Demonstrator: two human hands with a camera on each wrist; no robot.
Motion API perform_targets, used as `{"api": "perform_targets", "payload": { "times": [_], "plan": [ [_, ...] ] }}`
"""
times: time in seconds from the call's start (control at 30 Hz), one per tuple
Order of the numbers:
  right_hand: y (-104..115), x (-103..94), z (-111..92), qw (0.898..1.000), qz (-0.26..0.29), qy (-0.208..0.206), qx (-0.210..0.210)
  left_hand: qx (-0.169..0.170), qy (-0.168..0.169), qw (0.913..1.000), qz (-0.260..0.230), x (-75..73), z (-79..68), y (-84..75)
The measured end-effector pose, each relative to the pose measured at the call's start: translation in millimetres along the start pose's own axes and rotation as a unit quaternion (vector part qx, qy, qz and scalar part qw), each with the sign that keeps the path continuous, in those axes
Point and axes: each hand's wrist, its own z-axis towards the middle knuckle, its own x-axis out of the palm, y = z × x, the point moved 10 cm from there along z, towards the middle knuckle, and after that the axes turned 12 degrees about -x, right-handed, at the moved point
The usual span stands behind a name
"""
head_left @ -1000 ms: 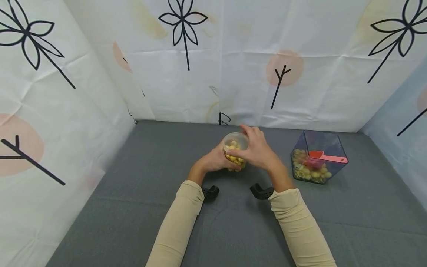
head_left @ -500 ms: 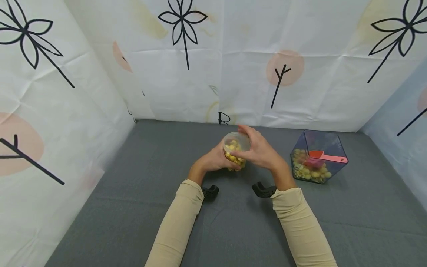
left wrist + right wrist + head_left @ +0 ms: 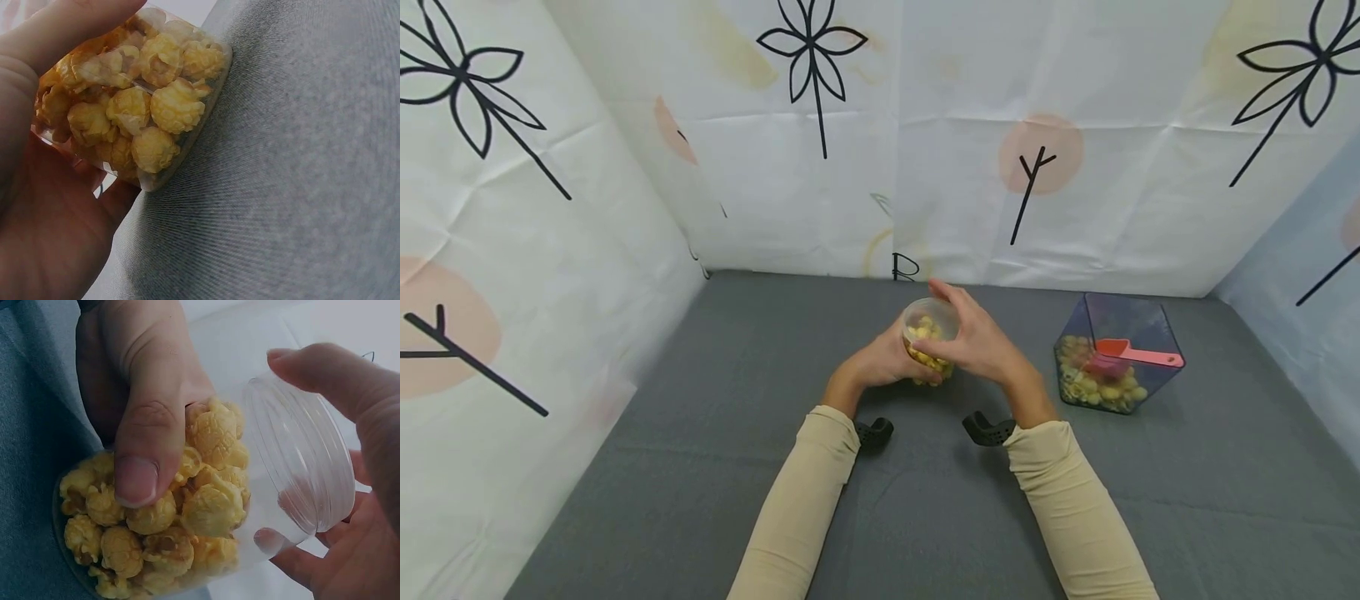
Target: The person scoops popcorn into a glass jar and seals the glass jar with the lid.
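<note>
A clear plastic jar (image 3: 250, 553) of yellow popcorn (image 3: 122, 550) stands on the grey table in the middle of the head view. My left hand (image 3: 887, 354) grips the jar's body low down, its thumb across the front. At the top, my right hand (image 3: 983, 337) holds the clear screw lid (image 3: 306, 450) around its edge, thumb on the near side and fingers on the far side. The lid sits on the jar's mouth. In the left wrist view the jar's base (image 3: 215, 94) meets the cloth. Part of the jar is hidden behind both hands.
To the right stands a transparent bluish bin (image 3: 1116, 317) with more popcorn (image 3: 1093, 387) in it. A pink-red scoop (image 3: 1138, 357) lies inside, its handle reaching toward the bin's right rim. Patterned white fabric (image 3: 955, 208) walls rise behind and beside the grey tabletop (image 3: 760, 350).
The right hand has shifted a little around the lid; its upper fingers now lie slightly further left. The left hand and the jar have stayed in place.
</note>
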Motion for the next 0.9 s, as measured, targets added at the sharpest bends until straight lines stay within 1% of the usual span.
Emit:
{"api": "perform_targets", "payload": {
  "times": [0.07,0.17,0.37,0.53,0.7,0.9],
  "plan": [
    [0.4,-0.1,0.4,1.000,-0.002,0.002,-0.001,0.006,0.003,1.0000,-0.003,0.8,0.5,-1.8],
    [0.2,-1.1,0.6,1.000,-0.016,0.006,0.008,0.010,0.001,0.9999,-0.003,1.0,1.0,-3.5],
    [1.4,-4.8,1.0,0.998,-0.060,0.017,0.024,-0.001,-0.017,0.9997,0.017,0.0,0.7,-2.2],
    [2.7,-9.2,1.0,0.995,-0.089,0.007,0.040,-0.004,-0.032,0.9986,0.041,-0.8,0.7,-5.2],
    [3.9,-6.8,1.3,0.993,-0.102,0.006,0.058,-0.020,-0.048,0.9963,0.068,-3.9,-0.4,-3.7],
    [2.7,-0.3,1.4,0.992,-0.102,0.022,0.074,-0.025,-0.044,0.9967,0.063,-5.2,-3.1,-0.5]
  ]
}}
